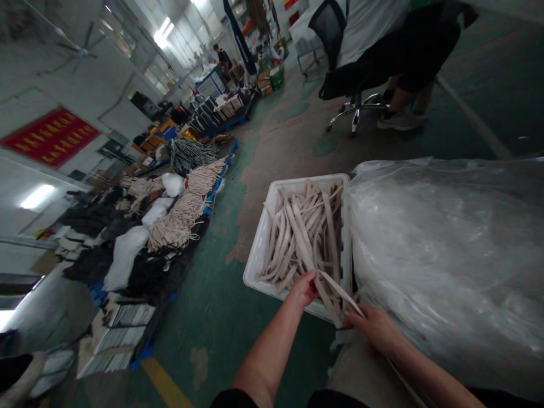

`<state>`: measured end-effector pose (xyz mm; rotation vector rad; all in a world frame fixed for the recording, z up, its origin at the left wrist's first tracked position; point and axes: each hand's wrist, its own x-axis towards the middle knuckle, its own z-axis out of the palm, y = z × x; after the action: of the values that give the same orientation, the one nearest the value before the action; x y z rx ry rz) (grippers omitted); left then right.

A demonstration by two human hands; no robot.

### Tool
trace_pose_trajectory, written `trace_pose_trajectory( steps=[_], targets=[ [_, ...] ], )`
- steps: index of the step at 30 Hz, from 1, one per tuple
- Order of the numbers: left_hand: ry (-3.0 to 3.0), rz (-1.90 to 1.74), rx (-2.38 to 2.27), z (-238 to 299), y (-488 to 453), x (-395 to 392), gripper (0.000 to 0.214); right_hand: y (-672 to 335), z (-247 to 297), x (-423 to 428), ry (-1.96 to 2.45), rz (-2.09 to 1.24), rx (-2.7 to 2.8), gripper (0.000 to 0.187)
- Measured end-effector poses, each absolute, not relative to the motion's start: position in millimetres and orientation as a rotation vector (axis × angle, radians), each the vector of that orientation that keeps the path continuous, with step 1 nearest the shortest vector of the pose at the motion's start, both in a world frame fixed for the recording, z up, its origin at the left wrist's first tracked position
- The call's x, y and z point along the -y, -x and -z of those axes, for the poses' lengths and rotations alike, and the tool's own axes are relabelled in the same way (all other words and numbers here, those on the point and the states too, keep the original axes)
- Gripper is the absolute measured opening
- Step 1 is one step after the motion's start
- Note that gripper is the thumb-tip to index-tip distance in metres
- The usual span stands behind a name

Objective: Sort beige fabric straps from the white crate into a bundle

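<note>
A white plastic bin (259,249) holds several beige flat straps (304,226) piled lengthwise. My left hand (302,290) is at the bin's near edge, its fingers closed on one end of a beige strap (338,292). My right hand (374,327) sits just right of it, below the bin's near right corner. Its fingers pinch the same strap farther along. The strap runs taut between the two hands.
A big clear plastic bag (446,260) lies right of the bin. Piles of cords, bags and boxes (170,221) line the green floor on the left. A person stands by an office chair (352,85) at the back.
</note>
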<state>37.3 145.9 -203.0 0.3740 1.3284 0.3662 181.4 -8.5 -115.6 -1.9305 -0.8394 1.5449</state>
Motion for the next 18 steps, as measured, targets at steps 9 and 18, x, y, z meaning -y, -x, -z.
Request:
trace_pose_trajectory(
  steps=[9, 18],
  targets=[
    [-0.219, -0.462, -1.254, 199.8, -46.7, -127.2, 0.017, -173.8, 115.5, 9.3, 1.787, -1.623, 0.519, 0.038],
    [0.026, -0.544, -1.259, 202.5, -56.5, -97.7, 0.019, -171.0, 99.2, 7.9, 1.963, -1.47, 0.621, 0.038]
  ],
)
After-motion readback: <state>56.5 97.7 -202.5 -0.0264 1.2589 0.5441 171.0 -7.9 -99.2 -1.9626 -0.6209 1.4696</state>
